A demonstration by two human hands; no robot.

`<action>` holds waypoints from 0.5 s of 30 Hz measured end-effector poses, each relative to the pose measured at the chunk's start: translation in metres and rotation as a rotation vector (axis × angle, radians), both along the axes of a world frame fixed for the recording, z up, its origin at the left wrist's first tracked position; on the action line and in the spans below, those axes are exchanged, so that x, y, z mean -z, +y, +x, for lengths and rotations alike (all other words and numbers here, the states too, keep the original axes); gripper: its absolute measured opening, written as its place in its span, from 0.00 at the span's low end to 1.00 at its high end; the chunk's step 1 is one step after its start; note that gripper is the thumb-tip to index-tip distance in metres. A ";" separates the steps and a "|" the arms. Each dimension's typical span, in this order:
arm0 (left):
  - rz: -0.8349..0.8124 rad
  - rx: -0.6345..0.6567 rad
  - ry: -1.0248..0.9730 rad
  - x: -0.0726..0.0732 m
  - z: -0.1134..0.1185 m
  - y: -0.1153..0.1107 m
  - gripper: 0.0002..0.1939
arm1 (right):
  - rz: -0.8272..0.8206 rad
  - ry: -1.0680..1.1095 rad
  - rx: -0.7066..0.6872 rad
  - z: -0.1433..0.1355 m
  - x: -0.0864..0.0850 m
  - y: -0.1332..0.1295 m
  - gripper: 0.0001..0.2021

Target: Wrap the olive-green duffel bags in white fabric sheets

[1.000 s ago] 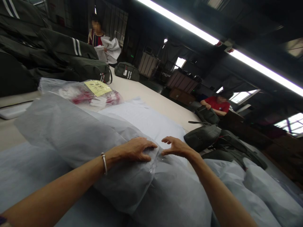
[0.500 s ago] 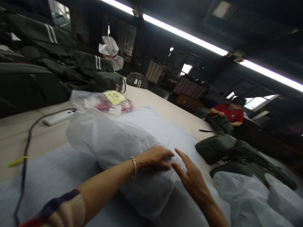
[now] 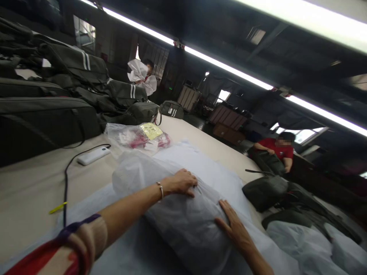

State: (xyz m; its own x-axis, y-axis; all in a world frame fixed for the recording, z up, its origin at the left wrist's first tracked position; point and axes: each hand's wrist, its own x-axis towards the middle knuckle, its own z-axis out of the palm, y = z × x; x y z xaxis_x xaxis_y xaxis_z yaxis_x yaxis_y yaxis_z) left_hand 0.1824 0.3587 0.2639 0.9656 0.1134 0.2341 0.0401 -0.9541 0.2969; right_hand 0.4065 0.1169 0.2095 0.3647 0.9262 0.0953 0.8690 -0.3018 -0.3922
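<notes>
The cream tabletop (image 3: 91, 177) carries pale sheets (image 3: 206, 166) and, over them, short of the far edge, a bulky bundle (image 3: 183, 217) in translucent white wrapping. It probably handles soft and fairly light for its size, the thin skin slippery and apt to tear if pinched; open palms beneath both ends look the surest hold. The left hand (image 3: 181, 182) rests on top, fingers loosely bent; the right hand (image 3: 233, 223) lies open against its right end, neither gripping.
</notes>
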 end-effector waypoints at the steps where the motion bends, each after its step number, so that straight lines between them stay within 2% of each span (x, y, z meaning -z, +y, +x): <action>1: 0.002 -0.034 0.002 0.000 -0.018 0.014 0.20 | -0.011 0.012 0.011 -0.003 -0.004 0.001 0.34; 4: -0.003 -0.134 -0.008 0.002 -0.058 0.047 0.25 | -0.025 0.047 0.048 -0.010 -0.014 0.003 0.34; 6: -0.022 -0.167 -0.009 0.004 -0.070 0.061 0.22 | -0.019 0.069 0.063 -0.014 -0.019 0.005 0.33; 11: -0.083 -0.170 -0.018 0.010 -0.067 0.073 0.15 | 0.017 0.106 0.101 -0.026 -0.034 0.007 0.33; 13: -0.114 -0.165 -0.024 0.012 -0.063 0.074 0.14 | 0.108 0.103 0.149 -0.030 -0.043 -0.003 0.33; 15: -0.142 -0.157 -0.032 0.014 -0.062 0.076 0.14 | 0.258 0.081 0.235 -0.030 -0.052 -0.026 0.30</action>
State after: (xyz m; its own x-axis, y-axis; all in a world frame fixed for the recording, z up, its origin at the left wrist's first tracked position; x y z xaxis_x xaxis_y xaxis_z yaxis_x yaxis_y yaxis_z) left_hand 0.1207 0.4345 0.2497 0.9260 0.2956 0.2349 0.1732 -0.8853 0.4315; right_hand 0.3765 0.0910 0.2617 0.5807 0.7655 0.2770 0.7508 -0.3720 -0.5459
